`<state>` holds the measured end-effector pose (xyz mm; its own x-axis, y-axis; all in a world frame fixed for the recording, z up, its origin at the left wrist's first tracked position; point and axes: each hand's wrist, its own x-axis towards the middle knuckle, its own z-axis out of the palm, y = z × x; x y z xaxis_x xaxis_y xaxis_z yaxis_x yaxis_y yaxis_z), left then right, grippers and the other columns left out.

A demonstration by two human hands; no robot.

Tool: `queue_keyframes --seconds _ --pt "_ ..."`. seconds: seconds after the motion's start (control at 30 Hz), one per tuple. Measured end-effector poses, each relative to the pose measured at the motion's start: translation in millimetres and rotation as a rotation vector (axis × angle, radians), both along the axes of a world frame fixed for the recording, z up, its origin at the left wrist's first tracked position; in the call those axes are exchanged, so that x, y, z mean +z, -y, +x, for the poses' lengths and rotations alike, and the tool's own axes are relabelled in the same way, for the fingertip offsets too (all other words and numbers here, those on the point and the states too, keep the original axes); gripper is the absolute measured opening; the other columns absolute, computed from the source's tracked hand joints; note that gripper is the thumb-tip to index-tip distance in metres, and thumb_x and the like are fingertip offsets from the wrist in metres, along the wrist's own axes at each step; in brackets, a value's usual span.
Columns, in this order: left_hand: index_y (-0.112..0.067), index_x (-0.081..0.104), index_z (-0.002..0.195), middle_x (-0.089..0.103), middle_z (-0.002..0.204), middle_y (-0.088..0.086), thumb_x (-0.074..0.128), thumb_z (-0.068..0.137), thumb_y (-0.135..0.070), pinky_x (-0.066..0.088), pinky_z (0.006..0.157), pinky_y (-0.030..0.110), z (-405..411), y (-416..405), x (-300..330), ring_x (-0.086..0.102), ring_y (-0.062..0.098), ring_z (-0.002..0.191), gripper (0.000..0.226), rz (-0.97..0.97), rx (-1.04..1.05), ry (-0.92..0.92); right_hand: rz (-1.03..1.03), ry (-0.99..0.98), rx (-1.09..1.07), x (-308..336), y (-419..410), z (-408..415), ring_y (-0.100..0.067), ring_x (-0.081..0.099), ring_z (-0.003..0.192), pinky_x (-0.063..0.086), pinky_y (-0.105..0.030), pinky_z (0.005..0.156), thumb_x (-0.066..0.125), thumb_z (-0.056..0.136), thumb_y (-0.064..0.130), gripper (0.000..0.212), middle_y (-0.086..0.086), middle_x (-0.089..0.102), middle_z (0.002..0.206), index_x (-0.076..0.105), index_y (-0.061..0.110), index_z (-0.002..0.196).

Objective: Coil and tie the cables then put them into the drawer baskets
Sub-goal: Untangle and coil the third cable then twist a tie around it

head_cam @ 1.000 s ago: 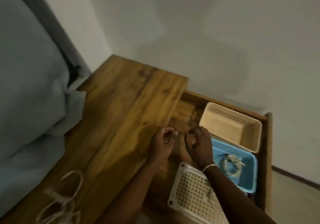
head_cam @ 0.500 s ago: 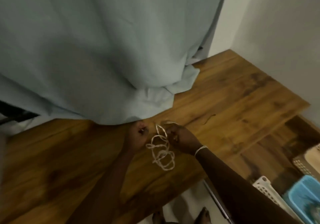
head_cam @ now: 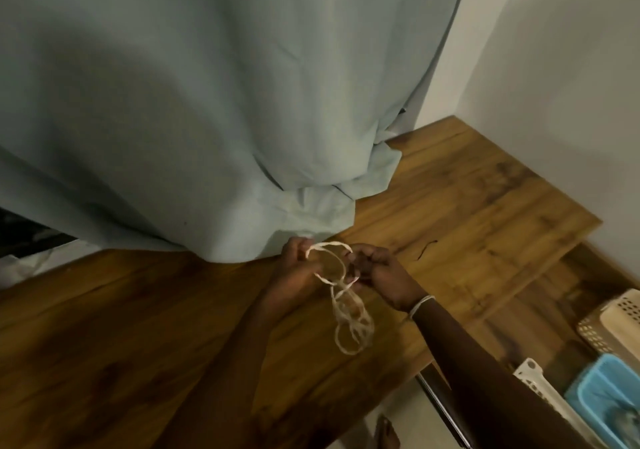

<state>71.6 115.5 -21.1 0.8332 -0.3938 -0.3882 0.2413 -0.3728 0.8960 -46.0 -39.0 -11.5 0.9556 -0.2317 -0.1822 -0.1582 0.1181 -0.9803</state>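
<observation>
While both hands work above the middle of the wooden tabletop [head_cam: 173, 327], the left hand [head_cam: 298, 268] pinches one end of a loop of the white cable [head_cam: 341, 296] between thumb and curled fingers, and the right hand [head_cam: 377, 272] has its fingers curled round the other side of that loop. The rest of the cable hangs below the hands in loose loops, the lowest near the tabletop's front edge; whether it touches the wood cannot be told. A thin white band [head_cam: 420, 304] sits on the right wrist. At the right, below the tabletop's right edge, the open drawer [head_cam: 554, 310] holds three baskets packed close along the frame's right margin: a beige basket [head_cam: 613, 324] with perforated walls, contents not visible; a blue basket [head_cam: 602, 396] with something pale and blurred at its bottom, too unclear to name; a white slotted basket [head_cam: 535, 379] just beside the blue one, contents hidden by the right arm. A pale blue curtain [head_cam: 207, 119] drapes onto the tabletop's back edge, touching the wood just behind the hands. A small dark strand [head_cam: 426, 249] lies on the tabletop right of the hands. No readable writing or labels.
</observation>
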Motion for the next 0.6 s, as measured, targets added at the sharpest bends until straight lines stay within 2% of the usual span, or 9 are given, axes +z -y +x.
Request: queue_keyframes --seconds 0.07,0.13,0.2,0.23,0.3,0.37,0.47,0.57,0.6 --pt "-0.018 0.053 0.104 0.055 0.122 0.006 0.071 0.075 -0.009 0.046 0.077 0.024 15 9 7 0.057 0.030 0.117 0.036 -0.088 -0.043 -0.008 0.259 -0.002 -0.041 12 12 0 -0.027 0.057 0.071 0.052 -0.037 0.069 0.058 0.098 0.017 0.018 -0.017 0.057 0.080 0.068 0.002 0.102" --pt "-0.030 0.061 0.107 0.050 0.128 -0.011 0.077 0.069 -0.026 0.045 0.080 0.013 18 8 12 0.055 0.009 0.118 0.041 -0.044 -0.190 0.114 0.463 0.009 -0.052 24 23 1 -0.019 0.049 0.060 0.052 -0.030 0.056 0.057 0.095 0.014 0.011 -0.009 0.047 0.072 0.066 0.009 0.091" --pt "-0.052 0.058 0.108 0.040 0.128 -0.027 0.082 0.068 -0.044 0.041 0.086 0.004 13 10 17 0.050 -0.012 0.112 0.047 0.072 -0.320 0.255 0.631 0.014 -0.025 34 32 5 -0.012 0.038 0.053 0.040 -0.023 0.047 0.064 0.084 0.015 0.005 -0.001 0.036 0.066 0.062 0.010 0.084" --pt "-0.058 0.053 0.113 0.036 0.132 -0.026 0.078 0.071 -0.050 0.041 0.095 0.008 11 14 16 0.044 -0.013 0.118 0.049 0.092 -0.388 0.334 0.699 0.012 -0.003 37 35 6 -0.011 0.035 0.052 0.031 -0.023 0.048 0.068 0.078 0.015 0.010 0.001 0.032 0.064 0.059 0.011 0.082" --pt "-0.053 0.045 0.127 0.030 0.142 -0.018 0.076 0.076 -0.045 0.037 0.109 0.019 11 27 15 0.030 -0.009 0.133 0.060 0.092 -0.468 0.492 0.771 0.011 0.048 40 43 9 -0.010 0.031 0.051 0.021 -0.026 0.052 0.072 0.071 0.015 0.020 0.003 0.026 0.064 0.054 0.012 0.080" --pt "-0.042 0.048 0.131 0.031 0.147 -0.015 0.081 0.075 -0.021 0.040 0.107 0.020 7 34 30 0.030 -0.002 0.138 0.068 -0.125 -0.459 0.392 0.790 0.041 0.109 43 50 10 -0.011 0.033 0.049 0.021 -0.026 0.052 0.069 0.070 0.015 0.020 0.002 0.027 0.062 0.052 0.011 0.078" --pt "-0.025 0.059 0.124 0.054 0.137 0.001 0.066 0.081 0.006 0.055 0.092 0.044 5 36 52 0.059 0.026 0.120 0.053 -0.470 -0.326 0.092 0.807 0.083 0.170 47 61 10 -0.013 0.033 0.048 0.026 -0.024 0.048 0.064 0.069 0.016 0.017 -0.002 0.028 0.056 0.050 0.005 0.069" --pt "-0.015 0.064 0.117 0.061 0.125 0.014 0.057 0.090 0.008 0.058 0.078 0.034 16 42 70 0.068 0.029 0.102 0.036 -0.463 -0.208 0.078 0.784 -0.053 0.162 47 69 8 -0.015 0.041 0.045 0.027 -0.022 0.050 0.072 0.078 0.037 0.038 -0.005 0.041 0.050 0.050 0.010 0.062" --pt "-0.016 0.063 0.118 0.063 0.122 0.016 0.057 0.091 0.006 0.058 0.079 0.033 20 44 76 0.069 0.028 0.100 0.035 -0.467 -0.175 0.092 0.668 -0.127 0.164 50 71 6 -0.014 0.045 0.044 0.025 -0.023 0.052 0.076 0.079 0.046 0.046 -0.004 0.047 0.050 0.050 0.013 0.061"
